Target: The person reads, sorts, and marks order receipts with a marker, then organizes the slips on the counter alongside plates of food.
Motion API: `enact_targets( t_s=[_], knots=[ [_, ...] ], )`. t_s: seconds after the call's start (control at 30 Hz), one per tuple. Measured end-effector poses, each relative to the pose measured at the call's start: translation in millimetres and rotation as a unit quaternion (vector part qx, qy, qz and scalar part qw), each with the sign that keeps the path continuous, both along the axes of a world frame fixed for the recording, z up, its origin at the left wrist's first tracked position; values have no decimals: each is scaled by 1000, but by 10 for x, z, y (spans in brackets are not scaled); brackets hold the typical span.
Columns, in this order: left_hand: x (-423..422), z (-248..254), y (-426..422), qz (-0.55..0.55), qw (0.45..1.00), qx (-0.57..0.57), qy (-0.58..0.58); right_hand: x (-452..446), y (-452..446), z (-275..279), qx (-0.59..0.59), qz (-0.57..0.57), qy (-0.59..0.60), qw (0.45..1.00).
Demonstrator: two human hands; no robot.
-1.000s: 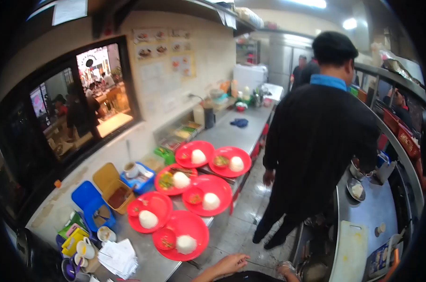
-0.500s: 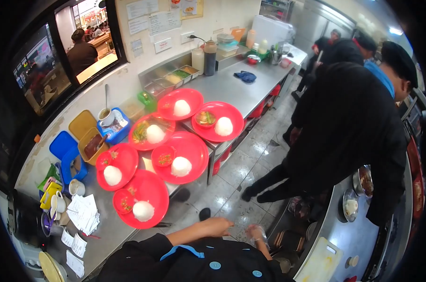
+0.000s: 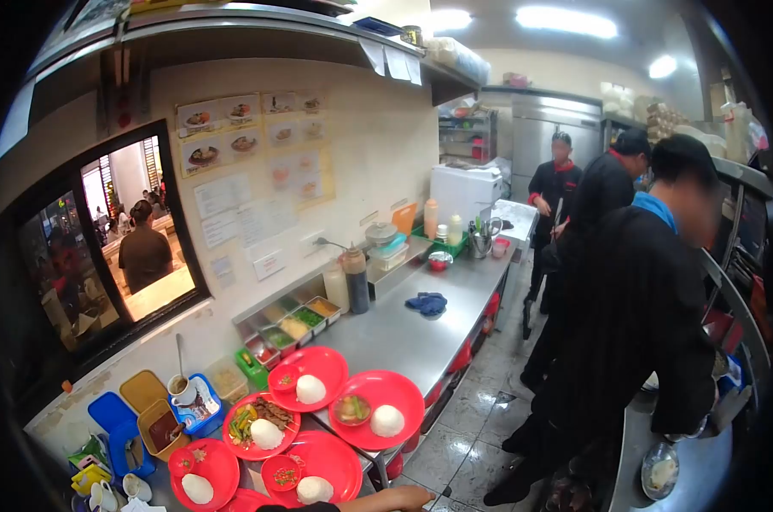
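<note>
My left hand (image 3: 410, 497) shows at the bottom edge, partly cut off, so its finger pose cannot be made out. It is just right of the red plates, with no object visible in it. My right hand is out of view. Nearest is a red plate (image 3: 340, 456) with a rice mound (image 3: 315, 489) and a small red bowl (image 3: 281, 472). Behind it, another red plate (image 3: 408, 386) carries rice and a bowl of vegetables (image 3: 352, 410). One plate (image 3: 233, 439) holds rice, greens and dark meat (image 3: 273, 413). More red plates with rice stand around these.
A steel counter (image 3: 386, 328) runs away along the wall, with a blue cloth (image 3: 427, 303), squeeze bottles (image 3: 356, 277) and topping trays (image 3: 295, 328). On the right, a co-worker in black (image 3: 634, 307) bends over another counter (image 3: 630, 456); two more people stand behind. Tiled floor (image 3: 455, 435) lies between.
The view has tilted up, so the plates sit lower and the shelf and ceiling lights show. My right hand has left the view. A person at the back now stands more upright.
</note>
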State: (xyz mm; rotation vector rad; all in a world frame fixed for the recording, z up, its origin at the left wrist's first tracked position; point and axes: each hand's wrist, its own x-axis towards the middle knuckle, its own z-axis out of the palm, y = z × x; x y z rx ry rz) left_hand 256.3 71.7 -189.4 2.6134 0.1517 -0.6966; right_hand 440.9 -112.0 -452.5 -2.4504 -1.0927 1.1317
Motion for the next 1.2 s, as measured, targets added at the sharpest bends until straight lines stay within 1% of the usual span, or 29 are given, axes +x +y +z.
enact_targets(
  t_s=[0.07, 0.1, 0.17, 0.2, 0.23, 0.3, 0.33, 0.37, 0.43, 0.6, 0.73, 1.0, 1.2],
  knots=[
    [204, 75, 50, -37, 999, -23, -10, 235, 35, -84, -6, 10, -4, 1000],
    [317, 19, 65, -34, 999, -22, -6, 359, 42, -143, -9, 15, -4, 1000],
    [499, -140, 18, -2, 995, -98, -28, 622, 25, -275, -20, 31, -9, 999],
    [571, -179, -34, 38, 993, -103, -42, 783, 13, -365, -24, 40, -16, 999],
    [649, -350, -55, 44, 993, -105, -42, 939, -9, -455, -29, 46, -19, 998],
    [724, -1031, -56, 174, 967, -166, -80, 1216, -37, -596, -37, 53, -31, 997],
    [660, -1293, -93, 241, 951, -163, -105, 1381, -34, -638, -40, 54, -37, 997],
    [557, -1456, -157, 294, 938, -153, -103, 1549, -12, -642, -44, 56, -43, 996],
    [316, -1608, -344, 379, 912, -139, -69, 1844, -22, -664, -49, 60, -53, 996],
    [-10, -1709, -690, 489, 867, -101, -8, 2262, -156, -726, -55, 67, -52, 995],
    [-144, -1719, -925, 538, 839, -81, 8, 2416, -395, -869, -69, 81, -45, 993],
    [-275, -1662, -1172, 582, 810, -65, 14, 2461, -586, -999, -80, 98, -33, 991],
    [-271, -1665, -1169, 589, 806, -57, 13, 2319, -543, -1056, -69, 111, -22, 991]
  ],
)
